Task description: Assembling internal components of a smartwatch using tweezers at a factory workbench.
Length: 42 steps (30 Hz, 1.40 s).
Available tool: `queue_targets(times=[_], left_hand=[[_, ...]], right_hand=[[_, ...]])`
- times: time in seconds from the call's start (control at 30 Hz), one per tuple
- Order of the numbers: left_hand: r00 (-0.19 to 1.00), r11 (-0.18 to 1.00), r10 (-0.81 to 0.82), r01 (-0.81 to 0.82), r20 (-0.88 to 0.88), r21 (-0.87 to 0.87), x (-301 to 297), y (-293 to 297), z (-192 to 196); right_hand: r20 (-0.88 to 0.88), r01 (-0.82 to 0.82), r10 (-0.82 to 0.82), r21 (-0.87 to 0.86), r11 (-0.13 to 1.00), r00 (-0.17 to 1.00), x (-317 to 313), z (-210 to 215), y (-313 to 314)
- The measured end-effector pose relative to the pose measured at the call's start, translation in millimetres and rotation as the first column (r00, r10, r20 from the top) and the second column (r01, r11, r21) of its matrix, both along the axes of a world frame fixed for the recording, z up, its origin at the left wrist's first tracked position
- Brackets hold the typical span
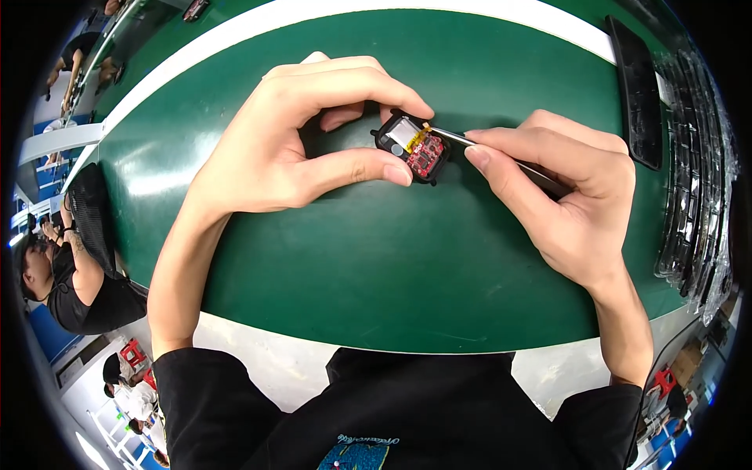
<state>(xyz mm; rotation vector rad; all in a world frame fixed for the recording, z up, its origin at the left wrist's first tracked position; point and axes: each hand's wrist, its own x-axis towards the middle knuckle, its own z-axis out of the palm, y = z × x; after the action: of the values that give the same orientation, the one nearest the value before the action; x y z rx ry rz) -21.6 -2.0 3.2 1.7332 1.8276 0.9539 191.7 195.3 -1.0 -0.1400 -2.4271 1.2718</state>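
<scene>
**Up close: 2 hands on 1 small black case**

Right over the green mat (392,266), the left hand (274,149) curls around a small black case (413,149), its fingers narrow and pinching: the index tip presses the case's far edge, the thumb presses its near edge. The case sits near the middle of the mat, slightly toward the far side, and I cannot tell whether it rests on the mat or is lifted just off it. Inside it a red circuit board (425,159) shows, with a pale silvery block (406,135) just beside it and a bit of yellow strip at the top edge.

The right hand (564,196) comes in from the right, its thumb and forefinger closed tight on thin metal tweezers (501,157). The tweezers' tip touches the case at its upper right corner, by the yellow strip.

Along the mat's right edge lies a long black tray (636,94), and past it stacked clear trays (697,172). Other people sit at benches off to the left.
</scene>
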Motion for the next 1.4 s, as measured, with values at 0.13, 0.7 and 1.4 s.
queue_targets(times=[0.13,0.7,1.4], left_hand=[[1.000,1.000,0.008,-0.008,0.020,-0.006,0.2,-0.7,-0.2],[1.000,1.000,0.024,-0.024,-0.017,0.003,5.5,-0.8,1.3],[0.997,0.996,-0.042,0.047,-0.071,0.073,4.0,1.5,-1.1]], right_hand=[[-0.003,-0.007,0.007,0.032,0.999,1.000,-0.8,-1.3,0.0],[-0.009,-0.038,0.039,0.054,0.998,0.999,-1.9,-2.6,-0.7],[0.021,-0.044,0.043,0.028,0.999,0.999,-0.7,-2.5,0.6]])
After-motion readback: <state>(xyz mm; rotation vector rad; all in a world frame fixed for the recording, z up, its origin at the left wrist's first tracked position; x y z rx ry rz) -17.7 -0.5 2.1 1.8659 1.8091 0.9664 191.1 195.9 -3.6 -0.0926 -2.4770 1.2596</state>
